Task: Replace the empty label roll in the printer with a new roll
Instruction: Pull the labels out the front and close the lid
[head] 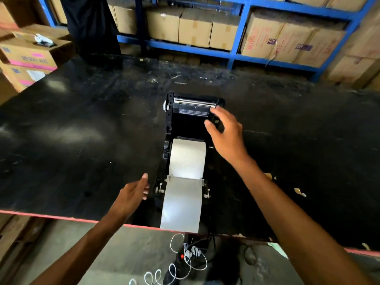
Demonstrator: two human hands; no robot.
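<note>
printer sits mid-table w/ lid flipped up at 12 | new label roll seated in the bay, paper tail hanging past table edge at 6 | left hand loose-open at 9 of printer, holding nothing | right hand fingers spread over the lid at 1, nothing gripped

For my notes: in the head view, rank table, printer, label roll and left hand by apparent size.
1. table
2. printer
3. label roll
4. left hand, though close to the roll; its nearness to the camera makes that unsure.
</note>
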